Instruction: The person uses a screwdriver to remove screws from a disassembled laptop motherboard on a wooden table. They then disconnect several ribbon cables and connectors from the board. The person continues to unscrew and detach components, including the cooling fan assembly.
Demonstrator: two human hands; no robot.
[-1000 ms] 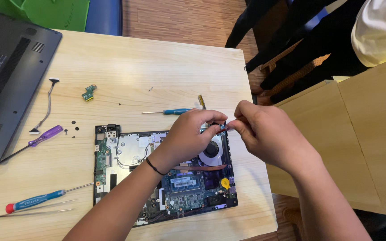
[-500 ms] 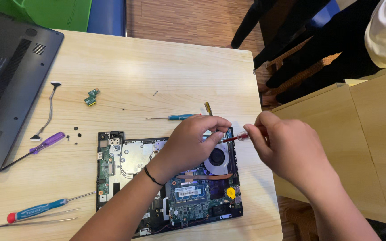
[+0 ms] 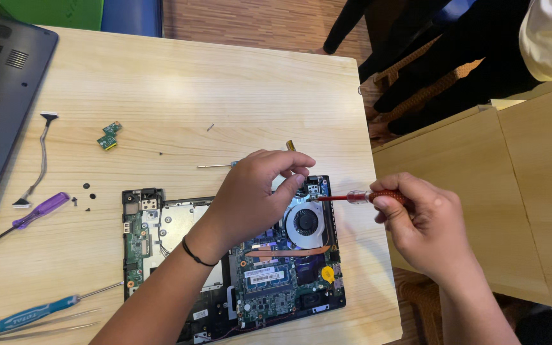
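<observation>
1. At the near right part of the pale wooden table I see the opened laptop base, a dark rectangular shell with its green circuit boards, copper heat pipe and round cooling fan laid bare.
2. My right hand is closed round a red-handled screwdriver; the ribbed red grip sits between thumb and fingers, and the thin shaft lies nearly level, pointing left to the base's upper right corner just above the fan.
3. My left hand arches over the middle of the base, fingers curled with the tips pinched together at that same corner, right beside the screwdriver tip. I cannot tell whether they grip anything small there. A thin black band circles that wrist.
4. Just beyond the left hand, on bare wood, lies a slim screwdriver with a blue handle, partly hidden by the fingers.
5. Further left sit a small green circuit board, a few tiny dark screws, a flat grey ribbon cable and a purple-handled screwdriver.
6. At the near left edge lies a blue-and-red-handled screwdriver, well apart from the base.
7. The matte grey laptop bottom cover, with vent slots, fills the far left corner.
</observation>
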